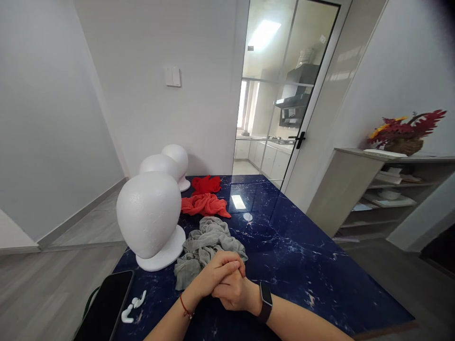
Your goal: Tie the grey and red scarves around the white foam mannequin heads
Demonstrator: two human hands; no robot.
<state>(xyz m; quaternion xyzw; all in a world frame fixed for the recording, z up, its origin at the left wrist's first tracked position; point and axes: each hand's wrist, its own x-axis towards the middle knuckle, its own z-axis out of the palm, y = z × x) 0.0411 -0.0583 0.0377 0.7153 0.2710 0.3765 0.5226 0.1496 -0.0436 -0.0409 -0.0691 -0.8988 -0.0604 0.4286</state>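
Taking the meeting point of left hand [217,271] and right hand [232,290] as the dial's centre, the black phone [108,300], at 9 o'clock, sits at the edge of the counter [305,265]; a sweeping left sleeve-side could tip it off and scatter the white earbuds [134,303] beside it. At 10, the nearest foam head [149,213] looks light, so a bump could topple it into the middle head [159,163] and far head [177,156] at 11. The grey cloth [213,234], towards 12, might snag on the bracelet [185,307] or watch [265,298]. Both hands are clasped together.

The phone's near end is cut off; the rear heads are partly covered. The coral cloth [206,205] and red cloth [206,183], between 11 and 12, hide their folds; inside the clasp, I cannot tell.
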